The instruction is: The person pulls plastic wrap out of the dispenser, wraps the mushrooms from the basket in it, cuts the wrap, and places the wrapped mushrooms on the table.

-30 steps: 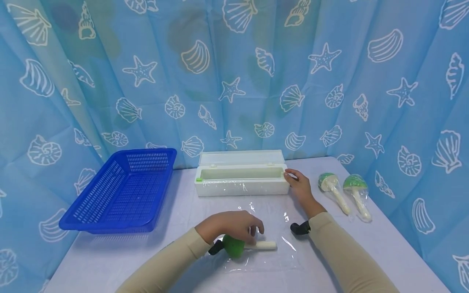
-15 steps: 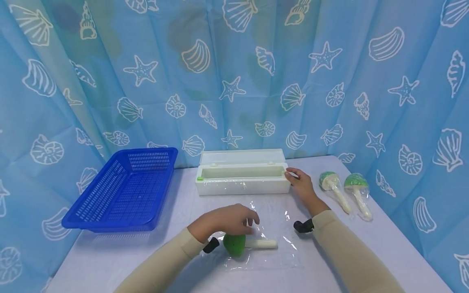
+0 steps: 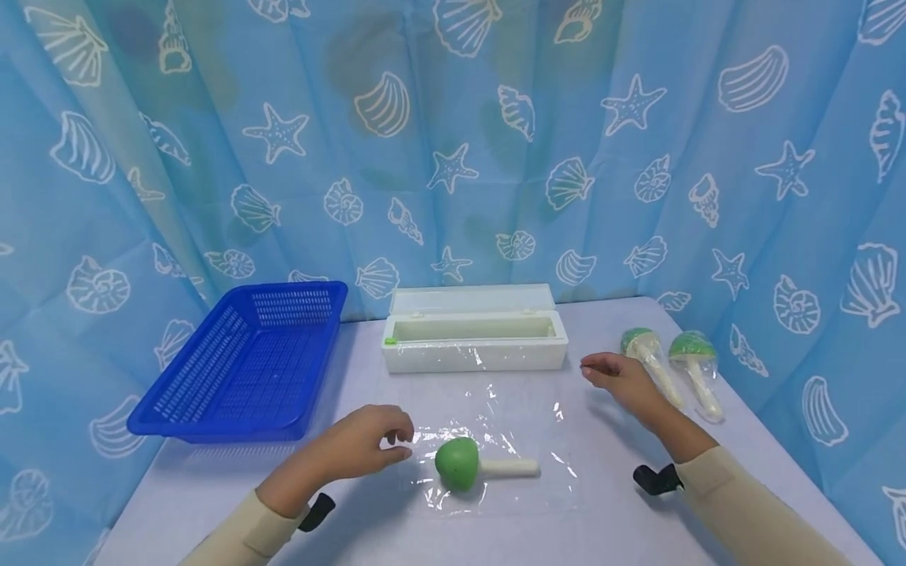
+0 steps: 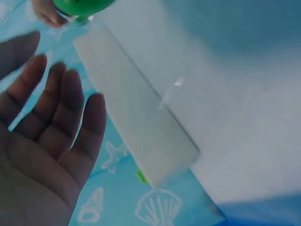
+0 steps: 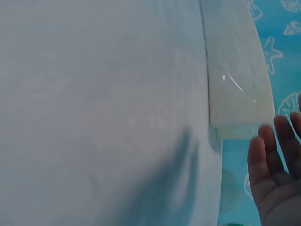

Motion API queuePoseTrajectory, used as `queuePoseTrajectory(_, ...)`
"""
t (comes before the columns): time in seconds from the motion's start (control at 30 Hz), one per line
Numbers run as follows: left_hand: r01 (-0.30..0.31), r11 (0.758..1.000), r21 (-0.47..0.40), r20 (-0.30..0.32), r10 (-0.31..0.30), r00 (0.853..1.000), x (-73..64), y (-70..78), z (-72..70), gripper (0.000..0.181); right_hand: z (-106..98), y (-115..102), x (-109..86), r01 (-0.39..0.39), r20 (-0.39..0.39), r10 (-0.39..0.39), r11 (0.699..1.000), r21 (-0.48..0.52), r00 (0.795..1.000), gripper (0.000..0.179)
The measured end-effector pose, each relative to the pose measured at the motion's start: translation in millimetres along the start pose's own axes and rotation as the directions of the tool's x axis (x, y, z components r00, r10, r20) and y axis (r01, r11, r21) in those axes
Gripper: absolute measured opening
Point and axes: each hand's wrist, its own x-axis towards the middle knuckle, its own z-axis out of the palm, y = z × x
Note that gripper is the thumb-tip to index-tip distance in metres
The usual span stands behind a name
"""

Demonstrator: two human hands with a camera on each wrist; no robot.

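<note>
A green-capped toy mushroom with a white stem [image 3: 456, 464] lies on a sheet of clear cling film [image 3: 524, 503] at the middle of the table. The film stretches toward me from a white cling film dispenser [image 3: 474, 358] whose lid stands up at the back. My left hand [image 3: 361, 440] hovers left of the mushroom, fingers loosely bent and holding nothing; its spread fingers [image 4: 63, 113] show in the left wrist view. To the right of the dispenser, my right hand [image 3: 626, 385] is in the air with relaxed fingers, also holding nothing.
Two mushrooms wrapped in clear film, one nearer [image 3: 697, 373] the right edge and one [image 3: 651, 362] partly behind my right hand, lie at the right. A blue plastic basket [image 3: 311, 393] stands at the left. A blue shell-print curtain [image 3: 453, 118] hangs behind the table.
My left hand has moved left, away from the mushroom. My right hand has let go of the dispenser's right end and drawn back to the right. The mushroom stays on the film.
</note>
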Motion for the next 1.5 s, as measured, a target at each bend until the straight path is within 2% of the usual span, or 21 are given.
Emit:
queuePoseTrajectory(0.13,0.016,0.999,-0.041,0.121,-0.011,0.993,-16.8,2.5,3.9,0.014,3,-1,-26.6,0.027,0.119,-0.018,0.997,-0.079,0.993,0.038)
queuePoseTrajectory(0.23,0.01,0.999,-0.042,0.184,-0.002,0.983,-25.5,10.7,13.0,0.021,13,-2,-49.9,0.107,0.24,-0.072,0.985,-0.135,0.968,0.03)
queuePoseTrajectory(0.3,0.003,0.999,-0.035,0.214,0.005,0.977,-29.8,16.2,20.4,0.026,22,-4,-65.4,0.179,0.352,-0.115,0.971,-0.157,0.929,0.025)
queuePoseTrajectory(0.37,-0.001,1.0,-0.029,0.224,0.008,0.974,-33.5,19.6,28.7,0.031,31,-5,-78.0,0.269,0.468,-0.161,0.947,-0.173,0.869,0.025)
queuePoseTrajectory(0.43,0.0,1.0,-0.003,0.23,0.0,0.973,-35.9,20.6,36.5,0.034,40,-7,-87.4,0.379,0.553,-0.209,0.901,-0.212,0.807,0.027)
queuePoseTrajectory(0.47,0.003,1.0,0.014,0.23,-0.006,0.973,-36.5,20.8,40.0,0.035,43,-8,-90.9,0.426,0.579,-0.226,0.874,-0.235,0.783,0.029)
queuePoseTrajectory(0.53,0.007,0.998,0.056,0.221,-0.019,0.975,-36.6,20.1,46.3,0.034,49,-9,-96.2,0.508,0.603,-0.257,0.811,-0.29,0.755,0.031)
queuePoseTrajectory(0.57,0.01,0.997,0.075,0.217,-0.027,0.976,-36.4,19.7,48.9,0.032,51,-9,-98.0,0.538,0.607,-0.268,0.78,-0.318,0.748,0.031)
queuePoseTrajectory(0.6,0.006,0.995,0.099,0.206,-0.027,0.978,-35.9,19.1,51.4,0.028,53,-9,-99.5,0.56,0.607,-0.276,0.753,-0.345,0.745,0.029)
queuePoseTrajectory(0.73,-0.004,0.986,0.165,0.159,-0.023,0.987,-33.0,19.8,56.1,0.014,57,-8,-102.3,0.603,0.609,-0.291,0.691,-0.4,0.738,0.012)
queuePoseTrajectory(0.87,-0.007,0.975,0.223,0.141,-0.025,0.99,-30.4,20.2,57.1,0.016,60,-11,-103.4,0.623,0.602,-0.309,0.658,-0.424,0.736,0.013)
queuePoseTrajectory(0.97,-0.004,0.973,0.229,0.157,-0.033,0.987,-29.1,21.0,56.1,0.017,60,-14,-104.1,0.589,0.588,-0.279,0.679,-0.438,0.759,0.011)
queuePoseTrajectory(1.07,0.004,0.978,0.21,0.163,-0.039,0.986,-29.8,22.1,53.7,0.017,58,-15,-104.3,0.54,0.576,-0.235,0.716,-0.442,0.783,0.005)
queuePoseTrajectory(1.13,0.006,0.979,0.201,0.149,-0.037,0.988,-31.3,21.4,52.2,0.019,56,-15,-104.4,0.516,0.57,-0.219,0.738,-0.434,0.792,0.004)
queuePoseTrajectory(1.33,0.014,0.985,0.17,0.084,-0.029,0.996,-34.1,20.7,47.9,0.016,50,-15,-105.9,0.521,0.568,-0.239,0.75,-0.408,0.788,0.004)
queuePoseTrajectory(1.5,0.023,0.99,0.139,0.061,-0.032,0.998,-33.4,20.4,43.3,0.015,45,-17,-107.1,0.526,0.567,-0.258,0.762,-0.379,0.782,0.002)
